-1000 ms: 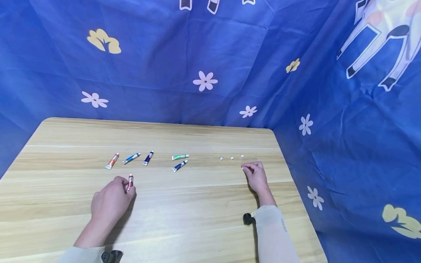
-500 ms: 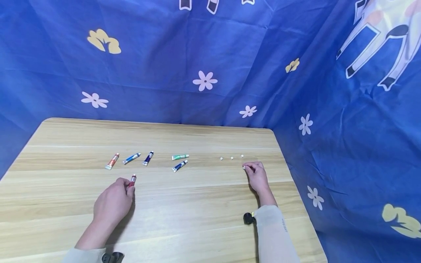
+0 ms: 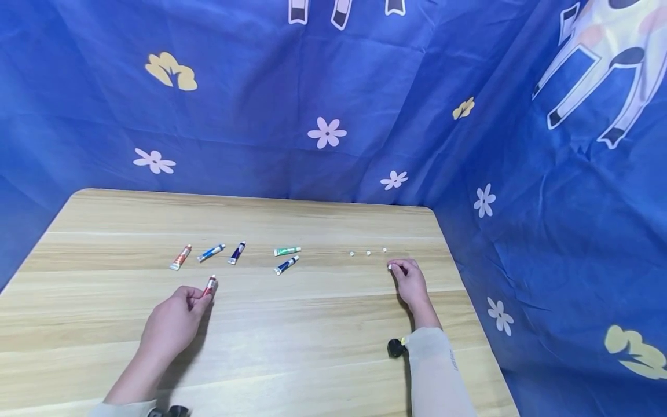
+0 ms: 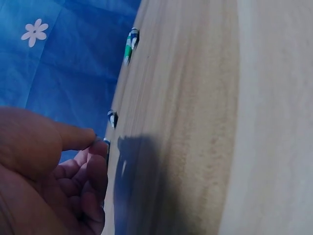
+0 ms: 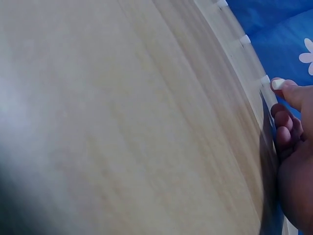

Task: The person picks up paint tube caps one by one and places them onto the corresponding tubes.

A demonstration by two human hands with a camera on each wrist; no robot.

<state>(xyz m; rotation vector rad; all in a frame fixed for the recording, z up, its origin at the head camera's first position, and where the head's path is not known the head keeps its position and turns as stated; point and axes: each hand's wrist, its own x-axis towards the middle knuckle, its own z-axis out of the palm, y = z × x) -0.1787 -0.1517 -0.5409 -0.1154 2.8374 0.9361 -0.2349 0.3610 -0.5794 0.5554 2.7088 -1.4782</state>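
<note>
My left hand (image 3: 174, 318) pinches a small red paint tube (image 3: 209, 285) between thumb and index finger, its capped end tilted up and away. In the left wrist view the thumb and curled fingers hide most of that tube. Toward the right side, my right hand (image 3: 410, 282) holds a tiny white cap (image 3: 389, 267) at its thumb and index fingertips. The same cap (image 5: 279, 84) shows at the fingertips in the right wrist view. Just beyond the right hand lie three similar white caps, at left (image 3: 351, 253), middle (image 3: 368, 253) and right (image 3: 385, 250).
Past the left hand lie an orange tube (image 3: 180, 258), a light blue tube (image 3: 211, 253) and a violet tube (image 3: 237, 253). A green tube (image 3: 287, 251) and a dark blue tube (image 3: 287, 265) are mid-table. Blue patterned cloth (image 3: 250, 127) borders the wooden table (image 3: 292, 353).
The red tube in my left hand has tilted, its cap end shifting slightly right. My right hand has moved a little to the right with the white cap. The other tubes stay put.
</note>
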